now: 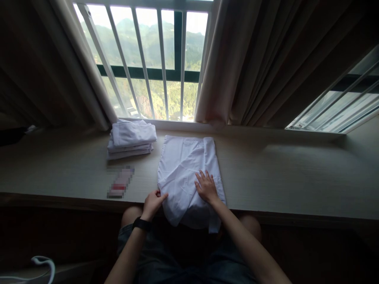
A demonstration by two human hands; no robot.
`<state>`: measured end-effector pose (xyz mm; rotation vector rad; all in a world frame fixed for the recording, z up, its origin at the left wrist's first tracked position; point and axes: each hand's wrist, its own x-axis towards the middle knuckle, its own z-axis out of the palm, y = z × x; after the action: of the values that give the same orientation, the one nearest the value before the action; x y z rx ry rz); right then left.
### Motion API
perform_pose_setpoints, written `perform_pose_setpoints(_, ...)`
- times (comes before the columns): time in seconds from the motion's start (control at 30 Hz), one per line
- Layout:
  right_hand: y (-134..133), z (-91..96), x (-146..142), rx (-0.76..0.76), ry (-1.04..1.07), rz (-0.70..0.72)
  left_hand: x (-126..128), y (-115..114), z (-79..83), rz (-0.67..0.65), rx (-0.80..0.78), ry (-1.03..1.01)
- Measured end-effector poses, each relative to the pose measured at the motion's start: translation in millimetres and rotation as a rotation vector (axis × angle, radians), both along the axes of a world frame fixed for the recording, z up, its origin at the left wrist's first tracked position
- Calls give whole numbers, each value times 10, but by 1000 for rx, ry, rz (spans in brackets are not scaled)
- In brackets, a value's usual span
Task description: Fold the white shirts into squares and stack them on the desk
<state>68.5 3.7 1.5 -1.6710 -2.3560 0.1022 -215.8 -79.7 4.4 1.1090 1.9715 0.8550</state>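
A white garment [180, 165], partly folded and creased, lies on the pale ledge in front of me. Its near end hangs over the ledge's front edge toward my lap. My left hand [154, 203] pinches the garment's left edge near that front edge, thumb on top and fingers curled beneath. Flat on the garment's right side rests my right hand [206, 187], its fingers spread. To the left, a stack of folded white cloths [132, 138] sits close to the window.
The ledge [266, 169] runs along a barred window [148, 59] with heavy curtains [237, 59] on both sides. A blurred-out flat object [121, 182] lies left of the garment. A white cable [44, 260] curves at lower left. My knees are under the ledge's edge.
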Motion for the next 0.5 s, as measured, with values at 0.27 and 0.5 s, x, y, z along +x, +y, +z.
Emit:
perform_pose_setpoints(0.27, 131, -55, -182, -119, -46, -25, 7, 16, 167, -83, -56, -242)
perform_pose_setpoints(0.5, 111, -88, -177, -74, -53, -33, 15, 315, 300, 1, -58, -343)
